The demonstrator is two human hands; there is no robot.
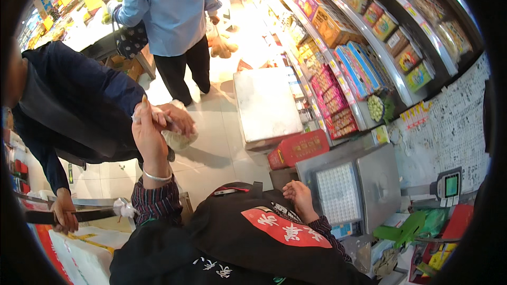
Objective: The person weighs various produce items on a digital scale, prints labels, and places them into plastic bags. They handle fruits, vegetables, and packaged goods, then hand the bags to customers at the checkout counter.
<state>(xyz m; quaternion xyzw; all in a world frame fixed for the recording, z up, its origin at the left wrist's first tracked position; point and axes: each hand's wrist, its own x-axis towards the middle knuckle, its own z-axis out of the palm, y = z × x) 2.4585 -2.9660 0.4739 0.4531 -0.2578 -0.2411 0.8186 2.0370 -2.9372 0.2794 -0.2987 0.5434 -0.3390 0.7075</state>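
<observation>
My left hand [149,142], with a pale bracelet at the wrist, reaches forward with its thumb up. Its fingers curl around the gathered top of a clear plastic bag [180,139] with pale contents. Another person's hand [180,118] overlaps the same bag, so part of the grip is hidden. My right hand [300,200] is bent before my black apron [222,221], fingers loosely curled and holding nothing visible. Beside it stands a weighing scale with a keypad [338,192] and a metal plate [379,184].
A person in dark clothes [79,99] stands at left, one hand on a cart's handle [39,217]. Another person in a blue shirt [174,12] stands ahead. A white box [267,105] and a red carton [301,148] border stocked shelves [352,4]. A green-screened device [450,185] stands right.
</observation>
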